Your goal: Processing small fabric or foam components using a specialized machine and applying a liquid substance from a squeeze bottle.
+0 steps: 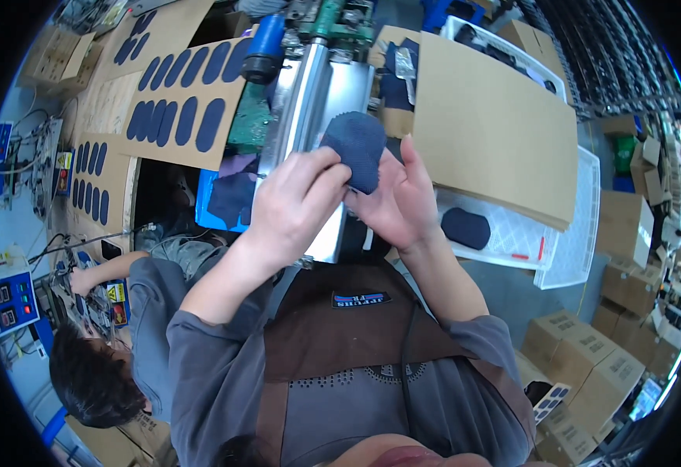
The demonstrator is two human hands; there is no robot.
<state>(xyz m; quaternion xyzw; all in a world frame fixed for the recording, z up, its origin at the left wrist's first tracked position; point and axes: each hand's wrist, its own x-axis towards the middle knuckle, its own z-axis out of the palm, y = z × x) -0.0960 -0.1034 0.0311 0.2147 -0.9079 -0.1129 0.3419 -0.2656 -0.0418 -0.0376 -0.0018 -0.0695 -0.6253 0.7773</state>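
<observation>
Brown apron (317, 335) below; left hand (294, 198) pinches dark pad (352, 140), right hand (404, 204) spread behind it; cardboard stack (496, 128) partly covers white tray (508, 227).

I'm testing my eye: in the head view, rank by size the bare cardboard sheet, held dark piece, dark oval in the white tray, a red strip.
1. Cardboard sheet
2. Held dark piece
3. Dark oval
4. Red strip
The held piece looks nearer the camera, so true size against the oval is unsure.
</observation>
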